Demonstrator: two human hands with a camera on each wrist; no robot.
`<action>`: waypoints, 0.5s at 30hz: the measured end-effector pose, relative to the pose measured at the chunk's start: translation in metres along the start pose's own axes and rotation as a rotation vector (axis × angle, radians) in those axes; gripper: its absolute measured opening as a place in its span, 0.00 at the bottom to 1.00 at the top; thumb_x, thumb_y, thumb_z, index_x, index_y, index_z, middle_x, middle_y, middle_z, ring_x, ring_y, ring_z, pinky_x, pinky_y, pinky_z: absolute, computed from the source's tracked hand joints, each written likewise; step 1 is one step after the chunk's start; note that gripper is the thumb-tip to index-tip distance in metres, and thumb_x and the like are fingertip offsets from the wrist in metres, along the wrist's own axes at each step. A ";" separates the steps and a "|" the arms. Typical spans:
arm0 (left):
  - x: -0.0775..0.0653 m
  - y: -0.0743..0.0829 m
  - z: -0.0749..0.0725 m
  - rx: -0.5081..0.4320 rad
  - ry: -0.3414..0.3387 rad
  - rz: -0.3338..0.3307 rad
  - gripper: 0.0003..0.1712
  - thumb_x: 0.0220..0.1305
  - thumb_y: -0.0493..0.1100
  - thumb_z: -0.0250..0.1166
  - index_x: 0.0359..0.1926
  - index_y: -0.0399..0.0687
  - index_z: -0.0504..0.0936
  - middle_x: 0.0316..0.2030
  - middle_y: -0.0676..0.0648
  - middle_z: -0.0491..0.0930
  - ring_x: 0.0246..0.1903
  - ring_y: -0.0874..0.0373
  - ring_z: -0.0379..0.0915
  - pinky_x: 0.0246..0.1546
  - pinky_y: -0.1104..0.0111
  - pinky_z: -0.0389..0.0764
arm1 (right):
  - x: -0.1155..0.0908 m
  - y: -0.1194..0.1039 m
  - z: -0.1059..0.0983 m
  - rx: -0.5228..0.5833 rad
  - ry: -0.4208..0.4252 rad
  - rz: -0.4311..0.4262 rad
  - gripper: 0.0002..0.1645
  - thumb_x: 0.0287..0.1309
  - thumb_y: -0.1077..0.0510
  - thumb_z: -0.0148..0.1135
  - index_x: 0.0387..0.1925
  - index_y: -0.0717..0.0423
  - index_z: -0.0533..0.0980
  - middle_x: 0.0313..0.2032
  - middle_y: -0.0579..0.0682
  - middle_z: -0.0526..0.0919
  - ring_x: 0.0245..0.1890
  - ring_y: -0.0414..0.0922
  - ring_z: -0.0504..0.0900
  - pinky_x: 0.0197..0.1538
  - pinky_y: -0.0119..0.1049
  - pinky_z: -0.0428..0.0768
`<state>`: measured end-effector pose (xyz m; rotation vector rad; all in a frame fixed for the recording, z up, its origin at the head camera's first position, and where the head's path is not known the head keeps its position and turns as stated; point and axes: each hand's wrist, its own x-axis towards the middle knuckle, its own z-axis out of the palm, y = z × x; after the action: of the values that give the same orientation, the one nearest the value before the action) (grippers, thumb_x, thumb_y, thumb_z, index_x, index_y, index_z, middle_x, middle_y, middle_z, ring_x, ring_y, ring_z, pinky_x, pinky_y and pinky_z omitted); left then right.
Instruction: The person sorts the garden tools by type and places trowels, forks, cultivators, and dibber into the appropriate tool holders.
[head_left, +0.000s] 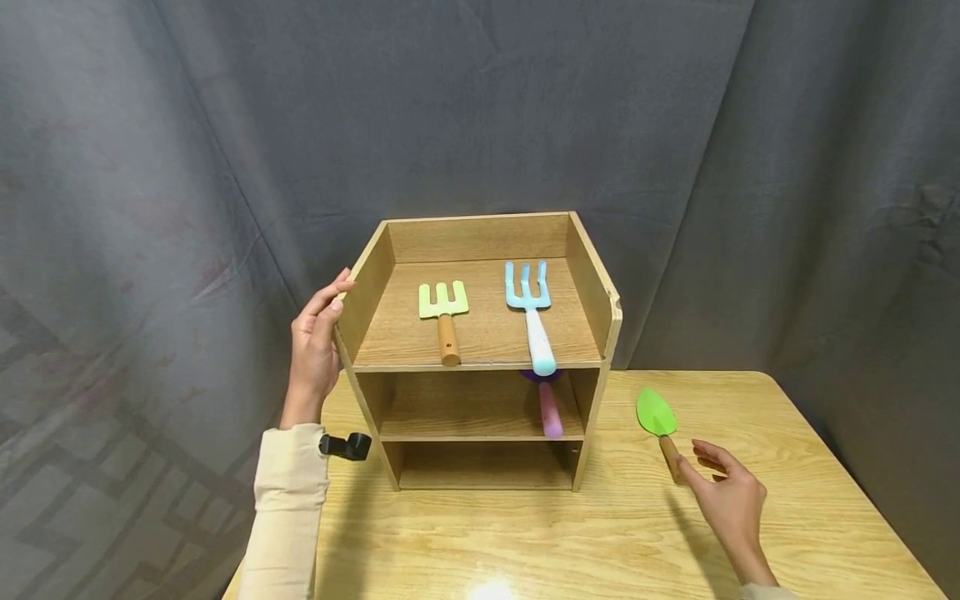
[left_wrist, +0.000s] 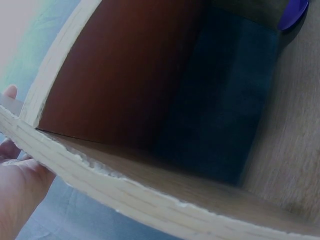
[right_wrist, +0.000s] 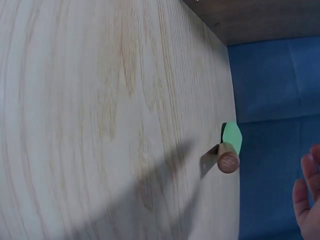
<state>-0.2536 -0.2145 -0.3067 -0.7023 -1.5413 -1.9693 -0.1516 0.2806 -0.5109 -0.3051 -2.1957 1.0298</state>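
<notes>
My left hand (head_left: 315, 350) grips the upper left side of a small wooden shelf unit (head_left: 480, 364), its fingertips at the panel's edge. In the left wrist view that hand (left_wrist: 22, 185) shows beyond the pale panel edge. At the right, my right hand (head_left: 727, 500) is beside a trowel with a green blade (head_left: 656, 412) and a wooden handle (head_left: 670, 460) that lies on the table. The thumb and fingers are spread apart near the handle's end. The right wrist view has the trowel handle (right_wrist: 228, 161) end-on, with a gap between it and the fingers (right_wrist: 301, 200).
On the shelf's top lie a yellow-green hand fork (head_left: 447, 329) with a wooden handle and a blue hand fork (head_left: 536, 321) with a white handle. A purple tool with a pink handle (head_left: 551, 412) pokes out of the middle shelf. Grey cloth (head_left: 480, 100) hangs behind the table (head_left: 480, 533).
</notes>
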 end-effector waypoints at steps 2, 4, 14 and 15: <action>0.000 0.000 0.000 0.003 0.003 0.000 0.15 0.68 0.33 0.52 0.48 0.37 0.82 0.62 0.40 0.71 0.68 0.47 0.56 0.63 0.63 0.61 | 0.000 0.002 0.001 0.004 0.009 0.030 0.19 0.46 0.63 0.75 0.43 0.61 0.83 0.38 0.57 0.86 0.32 0.17 0.72 0.34 0.18 0.70; 0.000 0.000 0.000 0.004 0.005 -0.002 0.15 0.68 0.33 0.52 0.48 0.37 0.82 0.62 0.40 0.71 0.68 0.47 0.56 0.63 0.63 0.61 | 0.000 0.003 0.003 0.016 0.017 0.052 0.19 0.47 0.62 0.75 0.43 0.61 0.83 0.39 0.57 0.86 0.32 0.18 0.73 0.33 0.17 0.70; 0.000 0.000 0.000 0.011 0.005 -0.007 0.15 0.68 0.34 0.52 0.49 0.38 0.82 0.63 0.40 0.70 0.68 0.47 0.56 0.63 0.62 0.62 | -0.001 0.010 0.008 0.061 0.029 0.164 0.23 0.50 0.56 0.74 0.47 0.63 0.82 0.42 0.62 0.84 0.30 0.19 0.72 0.55 0.28 0.65; 0.000 0.000 0.000 0.014 0.004 -0.008 0.15 0.68 0.34 0.52 0.49 0.38 0.82 0.63 0.40 0.70 0.68 0.47 0.56 0.63 0.62 0.62 | -0.001 0.011 0.009 0.069 0.027 0.171 0.23 0.50 0.56 0.74 0.47 0.63 0.81 0.43 0.63 0.84 0.30 0.18 0.71 0.60 0.36 0.62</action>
<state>-0.2531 -0.2142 -0.3065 -0.6870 -1.5559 -1.9630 -0.1575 0.2818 -0.5235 -0.4789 -2.1332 1.1835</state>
